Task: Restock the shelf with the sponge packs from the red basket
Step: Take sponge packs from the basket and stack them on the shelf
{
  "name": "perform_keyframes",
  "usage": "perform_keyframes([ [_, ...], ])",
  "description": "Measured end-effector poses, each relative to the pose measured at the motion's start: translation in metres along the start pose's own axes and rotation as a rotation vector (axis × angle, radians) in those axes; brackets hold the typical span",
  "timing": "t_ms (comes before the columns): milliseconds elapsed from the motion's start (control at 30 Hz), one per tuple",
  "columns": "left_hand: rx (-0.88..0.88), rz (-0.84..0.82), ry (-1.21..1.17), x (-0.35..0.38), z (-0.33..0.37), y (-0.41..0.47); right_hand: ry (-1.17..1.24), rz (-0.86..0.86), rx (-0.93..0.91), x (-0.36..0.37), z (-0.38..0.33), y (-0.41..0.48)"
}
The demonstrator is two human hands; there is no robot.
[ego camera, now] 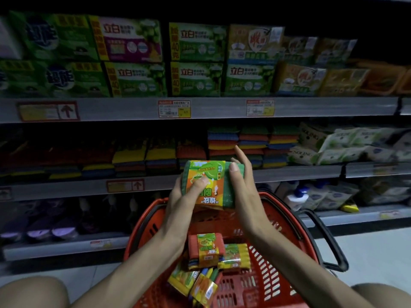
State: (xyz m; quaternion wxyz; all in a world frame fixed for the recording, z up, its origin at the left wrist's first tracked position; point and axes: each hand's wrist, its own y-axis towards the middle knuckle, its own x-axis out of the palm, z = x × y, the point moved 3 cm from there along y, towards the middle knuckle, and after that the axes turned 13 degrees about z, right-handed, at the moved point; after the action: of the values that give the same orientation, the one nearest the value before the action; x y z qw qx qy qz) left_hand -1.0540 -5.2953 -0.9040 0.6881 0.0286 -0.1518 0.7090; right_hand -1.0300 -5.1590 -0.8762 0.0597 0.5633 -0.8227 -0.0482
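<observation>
A green sponge pack (226, 185) with an orange and yellow label is held above the red basket (287, 247). My left hand (184, 196) grips its left side, thumb on the label. My right hand (242, 183) holds its right side, fingers stretched upward. Several more sponge packs (205, 250) lie in the basket below. The middle shelf (289, 172) right behind the held pack carries stacks of coloured sponges (253, 141).
The upper shelf holds green and orange boxed goods (195, 61). White pouches (347, 147) lie right of the sponge stacks. A black basket handle (327, 236) sticks out to the right. Dark items fill the lower left shelf (55, 227). My knees show at the bottom corners.
</observation>
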Motion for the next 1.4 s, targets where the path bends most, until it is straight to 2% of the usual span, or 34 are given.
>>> perform_keyframes([
  [67, 0.017, -0.012, 0.019, 0.002, -0.002, 0.0, -0.022, 0.01, 0.008, -0.001, 0.004, 0.001],
  [167, -0.065, -0.032, 0.016, 0.003, -0.009, -0.003, -0.146, -0.006, 0.057, -0.005, 0.012, 0.01],
  [300, -0.176, 0.006, 0.011, 0.0, 0.001, 0.008, -0.024, -0.014, 0.244, -0.01, 0.01, 0.023],
  [500, -0.133, 0.236, -0.029, -0.018, 0.024, 0.031, -0.012, -0.068, 0.3, -0.015, 0.008, 0.027],
  [600, -0.135, 0.261, -0.108, -0.018, 0.029, 0.034, 0.071, -0.049, 0.319, -0.008, 0.01, 0.023],
  [800, -0.167, 0.141, -0.077, -0.01, 0.018, 0.013, 0.145, 0.139, 0.274, 0.006, 0.018, 0.025],
  [1133, -0.158, 0.386, -0.247, -0.03, 0.024, 0.046, 0.059, 0.146, 0.17, 0.043, 0.02, 0.033],
  [1267, -0.116, 0.426, -0.228, -0.024, 0.031, 0.067, 0.024, 0.117, 0.124, 0.05, 0.018, 0.042],
  [1400, -0.099, 0.426, -0.234, -0.016, 0.035, 0.078, 0.009, 0.17, 0.1, 0.051, 0.022, 0.052],
])
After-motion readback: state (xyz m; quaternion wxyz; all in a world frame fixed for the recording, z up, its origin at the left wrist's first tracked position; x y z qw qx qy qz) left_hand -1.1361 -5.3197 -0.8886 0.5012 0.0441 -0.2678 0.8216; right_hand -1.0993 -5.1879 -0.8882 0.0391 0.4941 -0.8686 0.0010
